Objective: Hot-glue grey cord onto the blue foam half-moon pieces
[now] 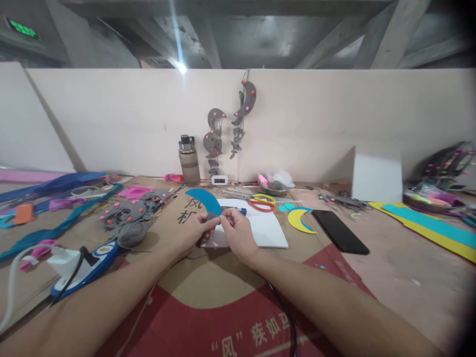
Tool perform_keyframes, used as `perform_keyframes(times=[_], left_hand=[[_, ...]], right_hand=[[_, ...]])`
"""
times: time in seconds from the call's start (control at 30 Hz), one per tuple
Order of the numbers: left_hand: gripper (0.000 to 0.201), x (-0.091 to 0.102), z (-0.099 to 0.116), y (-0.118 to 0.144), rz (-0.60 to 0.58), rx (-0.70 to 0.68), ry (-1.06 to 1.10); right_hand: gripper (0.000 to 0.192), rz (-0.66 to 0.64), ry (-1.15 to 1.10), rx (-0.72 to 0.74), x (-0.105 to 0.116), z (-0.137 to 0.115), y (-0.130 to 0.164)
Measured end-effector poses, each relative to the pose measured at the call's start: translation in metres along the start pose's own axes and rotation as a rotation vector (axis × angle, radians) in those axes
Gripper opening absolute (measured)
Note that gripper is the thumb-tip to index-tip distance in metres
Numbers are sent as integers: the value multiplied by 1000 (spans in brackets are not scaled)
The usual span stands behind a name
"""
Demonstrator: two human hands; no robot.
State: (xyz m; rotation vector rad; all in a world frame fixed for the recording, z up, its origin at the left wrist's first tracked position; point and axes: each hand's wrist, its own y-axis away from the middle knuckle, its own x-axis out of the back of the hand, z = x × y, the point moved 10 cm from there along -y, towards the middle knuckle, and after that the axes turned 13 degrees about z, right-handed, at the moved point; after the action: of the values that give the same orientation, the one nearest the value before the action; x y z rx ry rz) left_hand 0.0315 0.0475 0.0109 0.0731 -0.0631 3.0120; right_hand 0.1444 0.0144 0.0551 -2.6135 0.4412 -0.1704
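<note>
A workbench covered with brown and red cardboard (208,292) stands before a pale partition where finished grey crescent hangings (213,141) lean. On the left lies a blue and white glue gun (91,265); in the middle, the left hand (195,232) and right hand (238,233) together pinch a blue crescent-shaped foam piece (204,200) above a white paper sheet (266,229). This piece looks bare, so I judge decorating remains; a yellow and blue crescent (299,219) and black phone (340,231) wait to the right

Cable (286,317) cut off — blue crescent (205,201) base hidden

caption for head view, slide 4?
Both hands pinch a blue crescent-shaped foam cutout above a cardboard-covered worktable.
</note>
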Motion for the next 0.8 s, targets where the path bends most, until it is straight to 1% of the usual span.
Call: perform_keyframes(times=[0.17, 0.33, 0.47, 0.53, 0.63, 0.8], left_hand=[[41, -1, -2, -1, -21, 5, -10], [42, 2, -7, -2, -4, 43, -23], [40, 1, -8, -3, -12, 41, -28], [39, 2, -8, -4, 3, 42, -13], [38, 0, -9, -3, -9, 74, 22], [37, -1, -5, 0, -13, 96, 54]], right_hand=[[14, -16, -7, -14, -2, 1, -1], [15, -29, 12, -20, -4, 8, -2], [16, -30, 22, -17, -5, 11, -2], [16, -33, 19, -28, -4, 11, -2], [16, -40, 7, -38, -4, 11, -1], [15, -33, 35, -35, -3, 11, 0]])
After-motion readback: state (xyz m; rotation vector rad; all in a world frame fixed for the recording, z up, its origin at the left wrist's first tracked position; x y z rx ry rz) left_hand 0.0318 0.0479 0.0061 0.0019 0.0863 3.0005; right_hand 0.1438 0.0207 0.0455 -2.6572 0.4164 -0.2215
